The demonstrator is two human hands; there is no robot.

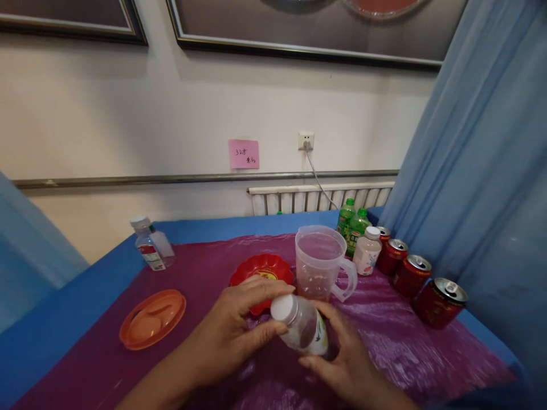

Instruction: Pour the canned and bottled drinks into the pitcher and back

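Observation:
A clear bottle with a white cap [304,329] is held tilted, its cap toward the upper left, above the purple sheet. My right hand [342,356] is wrapped round its labelled lower part. The thumb and fingers of my left hand [245,319] are curved about the white cap, spread to either side of it; the thumb tip is at the cap's lower edge. Just behind the hands stand a red scalloped dish [256,267], partly hidden by my left hand, and a translucent pitcher [318,265] with its handle toward the right.
An orange oval plate [152,319] lies on the purple sheet [205,259] at left, with clear bottles [151,247] behind it. On the right stand green bottles [356,228], a white-capped bottle [367,253] and several red cans [412,276]. Blue curtains [478,171] flank the table.

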